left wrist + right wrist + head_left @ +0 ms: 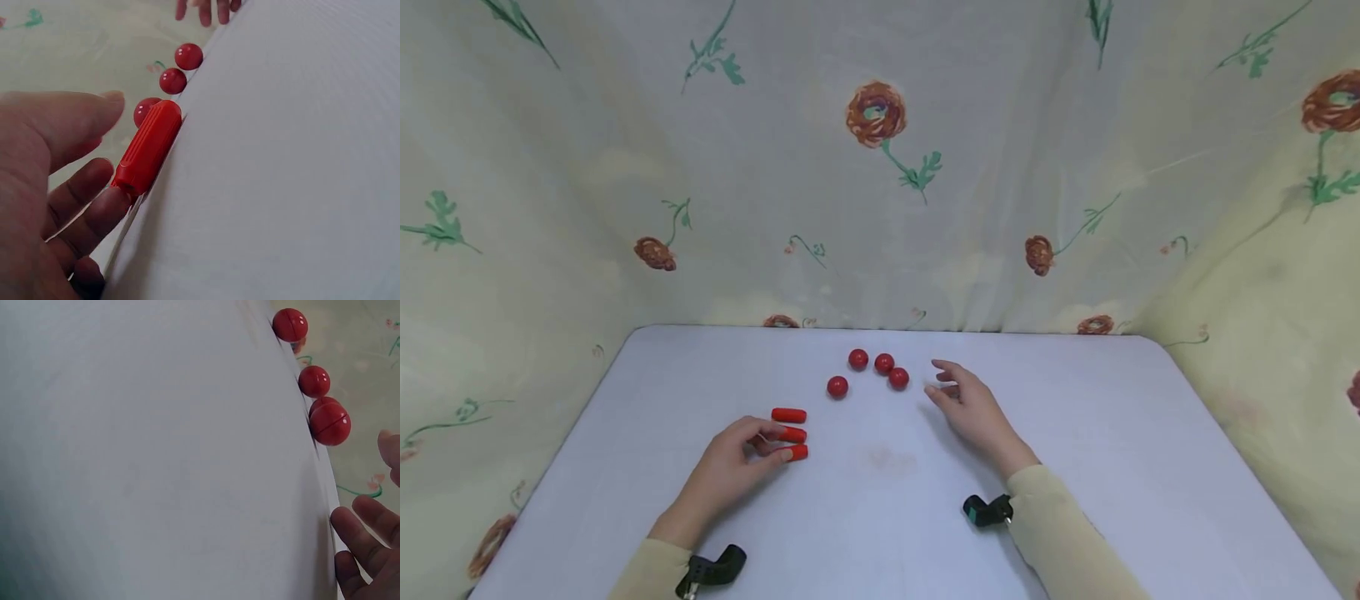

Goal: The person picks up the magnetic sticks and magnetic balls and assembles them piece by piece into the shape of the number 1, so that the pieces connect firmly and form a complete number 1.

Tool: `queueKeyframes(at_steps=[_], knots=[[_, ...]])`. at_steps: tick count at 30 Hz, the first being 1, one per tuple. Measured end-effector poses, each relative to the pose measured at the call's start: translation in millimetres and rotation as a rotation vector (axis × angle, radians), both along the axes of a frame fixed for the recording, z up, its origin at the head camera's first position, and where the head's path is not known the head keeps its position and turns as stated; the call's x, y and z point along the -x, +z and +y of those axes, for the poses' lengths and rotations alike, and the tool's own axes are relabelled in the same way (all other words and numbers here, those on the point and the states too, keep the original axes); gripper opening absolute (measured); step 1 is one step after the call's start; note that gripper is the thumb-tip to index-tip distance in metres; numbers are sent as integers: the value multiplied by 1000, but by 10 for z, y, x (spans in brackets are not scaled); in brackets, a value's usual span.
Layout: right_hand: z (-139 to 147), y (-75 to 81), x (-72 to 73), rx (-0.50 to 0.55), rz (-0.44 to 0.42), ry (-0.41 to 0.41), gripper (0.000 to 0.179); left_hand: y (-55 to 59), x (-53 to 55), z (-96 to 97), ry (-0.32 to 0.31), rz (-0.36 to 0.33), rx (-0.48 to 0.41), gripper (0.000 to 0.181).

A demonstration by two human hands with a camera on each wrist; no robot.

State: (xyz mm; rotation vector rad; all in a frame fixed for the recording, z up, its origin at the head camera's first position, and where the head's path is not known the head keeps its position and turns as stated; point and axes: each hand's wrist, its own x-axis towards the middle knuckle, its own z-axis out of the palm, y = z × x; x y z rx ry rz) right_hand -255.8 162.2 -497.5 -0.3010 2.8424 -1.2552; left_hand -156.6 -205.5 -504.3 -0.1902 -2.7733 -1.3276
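Three short red ribbed cylinders lie in a column left of the middle: the far cylinder, the middle cylinder and the near cylinder. My left hand is at their left ends, its fingers loosely bent. In the head view its thumb overlaps the near cylinder and a fingertip the middle one. The left wrist view shows a gap between the thumb and the red cylinder in front. Several glossy red balls with seams sit farther back. Right of them is my right hand, fingers relaxed and holding nothing.
All these things rest on a white-covered table with rounded far corners. A flower-patterned cloth hangs behind its back edge and along both sides. Black wrist devices stick out from both sleeves.
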Motion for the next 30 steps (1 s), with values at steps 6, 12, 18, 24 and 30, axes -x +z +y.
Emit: queueKeyframes(at_steps=[6,12,18,24,30], knots=[[-55,-91,-22,17,-28,3,50,-120,0,7,-27,17,2,28],[-200,-83,48,0,0,20,49,-134,12,6,-13,53,77,28],[-332,-51,169,-15,3,9,48,-118,19,-9,-7,52,124,23],[-432,-88,251,-77,28,33,52,-117,12,-5,4,38,132,22],[-482,-97,266,-137,79,23,48,-130,39,-2,-1,25,123,23]])
